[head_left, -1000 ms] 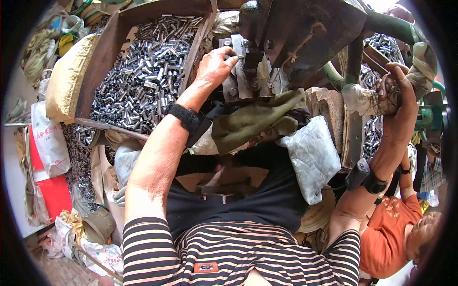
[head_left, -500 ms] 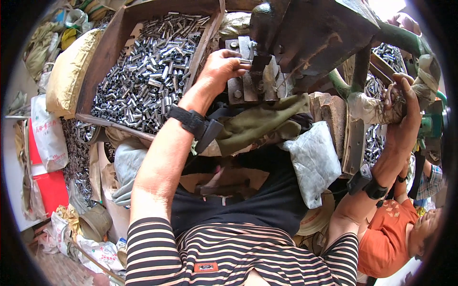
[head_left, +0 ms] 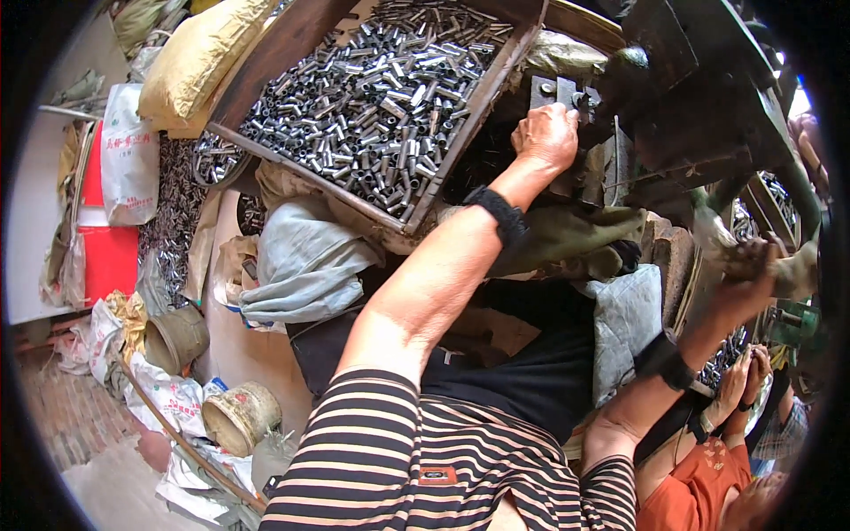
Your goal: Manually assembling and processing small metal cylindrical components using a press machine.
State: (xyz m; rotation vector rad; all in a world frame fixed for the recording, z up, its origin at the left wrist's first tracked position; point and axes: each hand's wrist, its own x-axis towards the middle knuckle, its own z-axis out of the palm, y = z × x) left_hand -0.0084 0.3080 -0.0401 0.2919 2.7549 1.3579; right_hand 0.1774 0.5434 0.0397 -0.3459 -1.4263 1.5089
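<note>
My left hand (head_left: 546,137) is curled with its knuckles up, over the bolted steel block (head_left: 542,90) of a dark press (head_left: 682,115). Its fingertips are hidden, so whatever they hold cannot be made out. Over at the right, my right hand (head_left: 748,274), smeared by motion, appears closed on the cloth-and-plastic-wrapped part of a green bar (head_left: 799,270). Left of the press, a tilted wooden box (head_left: 310,180) is heaped with short shiny metal tubes (head_left: 363,115).
An olive cloth (head_left: 567,237) hangs below the press, beside a grey-blue pad (head_left: 627,327). Another grey-blue cloth (head_left: 305,261) drapes under the box. Yellow sack (head_left: 199,62), dirty buckets (head_left: 241,416) and bags fill the left. A person in orange (head_left: 699,487) sits close at right.
The view has swung left, shifting the scene rightward. My left hand, which was pinching a short metal tube at the press, is now curled over the block. The right hand has blurred.
</note>
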